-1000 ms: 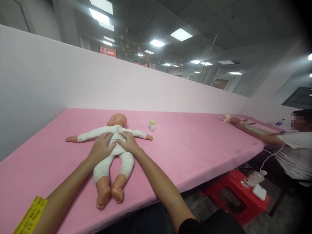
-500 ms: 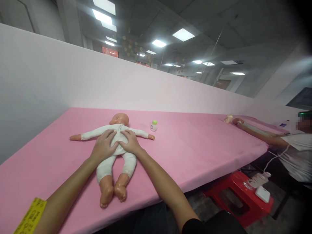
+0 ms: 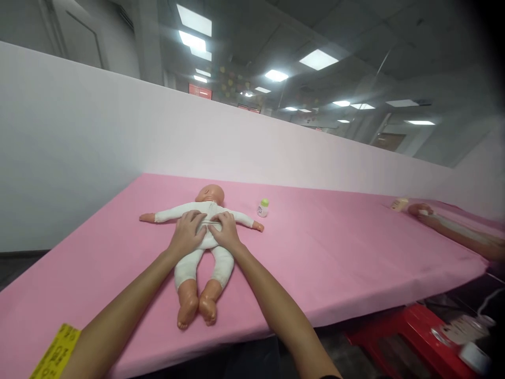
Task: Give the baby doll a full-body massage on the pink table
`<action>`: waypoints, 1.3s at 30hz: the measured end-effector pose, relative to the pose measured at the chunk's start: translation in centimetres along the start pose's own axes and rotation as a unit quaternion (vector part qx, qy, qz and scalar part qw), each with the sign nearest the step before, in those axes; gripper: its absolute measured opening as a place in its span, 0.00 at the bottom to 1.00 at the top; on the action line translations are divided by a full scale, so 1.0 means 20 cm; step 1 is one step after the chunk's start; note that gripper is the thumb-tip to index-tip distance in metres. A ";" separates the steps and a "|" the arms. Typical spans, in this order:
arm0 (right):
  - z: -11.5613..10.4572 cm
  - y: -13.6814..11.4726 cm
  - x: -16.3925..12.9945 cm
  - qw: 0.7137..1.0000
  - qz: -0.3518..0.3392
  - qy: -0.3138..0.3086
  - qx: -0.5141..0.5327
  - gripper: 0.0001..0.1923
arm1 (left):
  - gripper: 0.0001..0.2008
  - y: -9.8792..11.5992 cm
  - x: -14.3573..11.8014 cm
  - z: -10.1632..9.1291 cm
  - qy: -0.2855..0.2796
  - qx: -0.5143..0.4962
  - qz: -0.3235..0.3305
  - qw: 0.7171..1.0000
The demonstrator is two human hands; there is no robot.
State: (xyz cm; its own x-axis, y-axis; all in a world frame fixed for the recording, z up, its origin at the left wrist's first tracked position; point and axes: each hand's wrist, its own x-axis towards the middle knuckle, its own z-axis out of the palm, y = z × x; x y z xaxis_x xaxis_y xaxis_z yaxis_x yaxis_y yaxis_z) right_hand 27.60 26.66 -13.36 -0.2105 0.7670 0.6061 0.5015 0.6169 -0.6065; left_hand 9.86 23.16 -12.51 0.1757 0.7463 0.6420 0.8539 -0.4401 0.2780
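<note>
Both hands lay palm down upon the trunk of the baby doll [image 3: 208,243], wide rather than narrow, gripping nothing that could be seen; the left hand [image 3: 188,232] was at nine o'clock of this trunk and the right hand [image 3: 225,230] at three, with thumbs turned toward one another. If the trunk was the middle of the dial, a white wall [image 3: 236,145] crossed behind at twelve. Before it spread the pink-covered table [image 3: 315,252], and past its near edge, at four o'clock, stood a red stool [image 3: 418,323]. The doll rested on the table, its long axis running from the head at twelve to the feet at six, leaning slightly toward seven. Thus it lay directly under the hands, and neither hand was nearer, since both touched it. At three o'clock, well apart, another person's arm [image 3: 465,239] reached to what seemed a second doll [image 3: 416,209], blurred. At eight, on the left forearm [image 3: 132,288], was a yellow label [image 3: 57,351]. Smaller were the green-capped bottle [image 3: 263,209], between two and three, and a fold of white cloth [image 3: 213,222] between the hands.
</note>
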 end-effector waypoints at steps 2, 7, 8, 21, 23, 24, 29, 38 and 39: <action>0.01 0.02 -0.01 1.000 -0.011 0.012 0.012 0.16 | 0.24 0.00 -0.01 0.01 0.009 -0.002 -0.023 1.000; 0.02 0.07 -0.01 1.000 0.006 -0.017 0.009 0.25 | 0.28 -0.05 -0.01 0.06 0.001 -0.061 -0.085 0.995; 0.02 0.08 0.00 1.000 0.011 -0.022 0.007 0.24 | 0.26 -0.06 0.00 0.07 0.003 -0.075 -0.086 0.994; -0.01 0.06 -0.03 0.999 -0.035 -0.002 0.010 0.27 | 0.24 -0.02 -0.02 0.03 0.029 -0.062 -0.016 0.998; -0.01 0.09 -0.03 0.998 -0.016 -0.056 0.003 0.34 | 0.29 -0.05 -0.02 0.05 -0.009 -0.069 -0.013 0.997; -0.01 0.10 -0.03 0.997 -0.005 -0.079 0.000 0.35 | 0.31 -0.06 -0.03 0.06 -0.026 -0.077 -0.014 0.997; -0.01 0.12 0.01 0.996 0.013 -0.087 0.010 0.27 | 0.25 -0.07 -0.01 0.06 -0.041 -0.104 -0.040 0.993; 0.00 0.01 -0.02 0.999 -0.050 0.009 0.001 0.06 | 0.09 0.03 -0.01 -0.01 0.048 -0.037 -0.054 0.997; 0.00 0.02 -0.03 0.998 -0.056 0.017 0.000 0.09 | 0.11 0.03 -0.02 0.00 0.054 -0.029 -0.052 0.997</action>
State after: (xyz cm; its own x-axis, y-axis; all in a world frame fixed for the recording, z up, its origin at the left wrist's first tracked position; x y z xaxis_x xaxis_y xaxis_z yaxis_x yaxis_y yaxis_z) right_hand 27.84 26.43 -13.91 -0.2369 0.6870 0.6870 0.4770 0.6983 -0.5338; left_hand 10.28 22.58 -12.56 0.0312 0.7324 0.6802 0.8340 -0.3942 0.3861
